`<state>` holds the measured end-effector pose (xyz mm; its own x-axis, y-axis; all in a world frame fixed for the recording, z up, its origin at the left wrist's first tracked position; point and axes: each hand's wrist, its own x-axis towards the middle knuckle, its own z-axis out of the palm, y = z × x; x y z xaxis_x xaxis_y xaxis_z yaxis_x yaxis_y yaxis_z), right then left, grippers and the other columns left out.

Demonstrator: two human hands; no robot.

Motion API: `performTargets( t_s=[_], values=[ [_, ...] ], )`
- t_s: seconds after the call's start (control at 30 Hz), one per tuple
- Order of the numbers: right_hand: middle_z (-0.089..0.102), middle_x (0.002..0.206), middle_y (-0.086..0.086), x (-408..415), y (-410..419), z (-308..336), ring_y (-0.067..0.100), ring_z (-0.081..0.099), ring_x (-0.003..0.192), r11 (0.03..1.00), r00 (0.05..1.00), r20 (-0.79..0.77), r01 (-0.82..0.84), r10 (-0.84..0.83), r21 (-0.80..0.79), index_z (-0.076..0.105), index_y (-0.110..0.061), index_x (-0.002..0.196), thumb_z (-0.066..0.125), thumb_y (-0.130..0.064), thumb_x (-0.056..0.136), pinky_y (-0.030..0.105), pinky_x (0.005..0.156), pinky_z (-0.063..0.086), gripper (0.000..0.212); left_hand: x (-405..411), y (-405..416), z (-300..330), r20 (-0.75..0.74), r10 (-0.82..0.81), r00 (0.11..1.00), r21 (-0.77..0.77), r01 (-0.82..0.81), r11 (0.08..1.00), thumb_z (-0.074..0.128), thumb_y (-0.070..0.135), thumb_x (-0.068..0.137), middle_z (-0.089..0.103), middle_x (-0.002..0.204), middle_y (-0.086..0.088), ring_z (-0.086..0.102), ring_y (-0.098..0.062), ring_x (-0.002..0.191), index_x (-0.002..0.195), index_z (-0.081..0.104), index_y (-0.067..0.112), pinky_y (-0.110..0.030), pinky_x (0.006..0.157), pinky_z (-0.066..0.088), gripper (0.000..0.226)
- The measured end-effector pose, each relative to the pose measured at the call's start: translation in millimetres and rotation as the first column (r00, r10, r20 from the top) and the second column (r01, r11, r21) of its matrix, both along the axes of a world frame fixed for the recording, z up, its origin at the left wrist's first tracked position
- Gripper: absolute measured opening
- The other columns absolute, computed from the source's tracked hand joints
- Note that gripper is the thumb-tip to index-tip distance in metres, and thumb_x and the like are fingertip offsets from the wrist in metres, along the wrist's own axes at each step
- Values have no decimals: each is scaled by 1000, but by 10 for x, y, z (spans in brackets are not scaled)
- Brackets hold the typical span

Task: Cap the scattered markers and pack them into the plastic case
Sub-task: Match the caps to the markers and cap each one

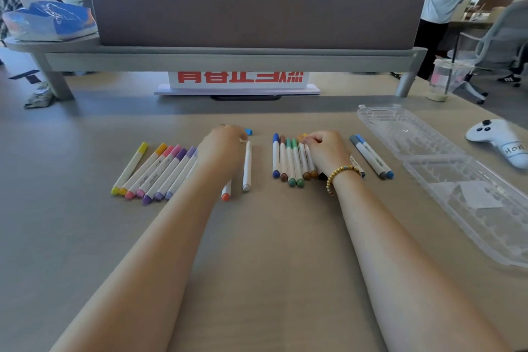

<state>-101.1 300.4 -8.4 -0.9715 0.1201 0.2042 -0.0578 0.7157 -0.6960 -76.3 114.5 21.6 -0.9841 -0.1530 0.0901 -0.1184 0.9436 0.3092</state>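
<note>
White-barrelled coloured markers (160,171) lie in rows on a beige tabletop (257,266) below a grey partition panel (257,0). The left hand (223,151) curls beside them, grasp unclear; the right hand (325,151) pinches the middle row. The clear plastic case (445,168) lies open at right.

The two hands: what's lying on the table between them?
In the head view, between the left hand and right hand lie a white marker and a row of blue, brown and green markers.

Tan desk (257,251): marker rows L (154,171) & ctr (291,160), open clear case (445,168) R, white controller (497,140), drink cup (445,80).
</note>
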Motion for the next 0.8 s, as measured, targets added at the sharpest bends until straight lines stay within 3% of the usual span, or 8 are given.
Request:
performTargets(
  t_s=[0.07,0.17,0.3,0.57,0.67,0.8],
  values=[
    [69,107,2,1,-3,0,19,59,101,999,1000,-6,-17,17,-36,70,-17,106,45,-20,97,43,100,41,27,29,-140,-34,-61,29,998,89,-24,996,42,11,96,58,123,-5,58,-22,94,121,59,24,-35,82,54,34],
    [68,109,0,15,-142,19,18,59,101,997,997,-1,-76,76,15,68,-18,109,44,-20,98,33,91,46,27,124,-263,-99,-85,8,996,71,-2,998,41,12,95,57,121,-2,54,-17,93,119,61,26,-29,72,49,34],
    [67,110,0,57,-454,49,19,59,105,983,985,-70,-152,160,107,69,-17,109,44,-18,97,27,88,45,27,166,-366,-152,-154,-20,988,140,41,989,44,16,95,61,115,0,55,-17,97,112,65,27,-31,77,50,30],
    [65,116,3,109,-906,40,20,55,112,936,938,-73,-327,338,134,69,-14,108,46,-13,97,34,96,45,26,328,-1057,-150,-258,247,934,415,-124,901,48,7,89,69,107,-5,56,-17,90,103,70,15,-21,77,38,28],
    [67,112,2,105,-1013,23,18,57,108,934,934,-53,-349,353,75,69,-15,107,47,-14,96,33,94,47,25,366,-1226,-190,-240,311,920,404,-196,893,51,9,88,69,104,-4,55,-18,89,101,71,16,-22,73,37,24],
    [66,106,2,102,-1089,-4,15,57,99,928,929,-30,-366,368,68,70,-15,101,48,-15,96,26,84,46,23,414,-1287,-220,-209,299,931,333,-219,917,55,22,89,67,99,-2,58,-24,93,97,71,18,-29,72,47,18]
  ],
)
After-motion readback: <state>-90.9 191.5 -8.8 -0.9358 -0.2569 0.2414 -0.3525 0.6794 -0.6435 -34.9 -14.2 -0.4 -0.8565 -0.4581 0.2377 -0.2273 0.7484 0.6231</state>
